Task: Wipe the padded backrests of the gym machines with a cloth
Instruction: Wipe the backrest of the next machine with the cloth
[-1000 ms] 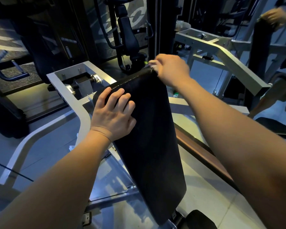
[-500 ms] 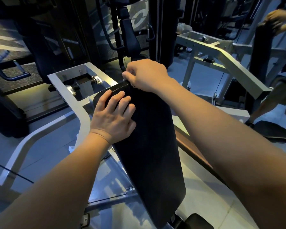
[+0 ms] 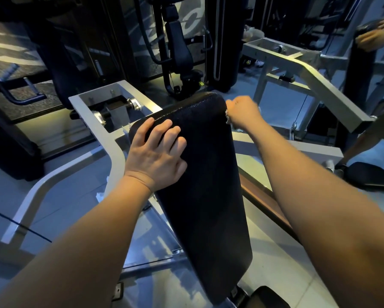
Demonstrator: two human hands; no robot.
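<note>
Vs half a sec ago: right hand (image 3: 242, 112) has slid from the top-left part of the backrest (image 3: 204, 185) across to its upper right corner, now centre-right of frame; a sec ago it was near the top middle edge. Left hand (image 3: 156, 152) hasn't shifted, same spot on the pad's upper left.

Backrest: long black padded slab, centre of frame, long axis running from lower centre-right up to the top edge at upper centre, tilted away from the camera, top end leaning slightly left. Surface looks a bit glossy near the top edge.

Grey machine frame (image 3: 93, 130) sits just left of and behind the pad; its open box-shaped top at centre-left holds a shaft w/ silver rollers (image 3: 132, 103).

Left hand: flat on the pad, fingers spread, not gripping anything. Right hand: grip closed in a fist at the pad's corner, a sliver of pale cloth (image 3: 227, 114) showing at its left edge, touching the pad
</note>
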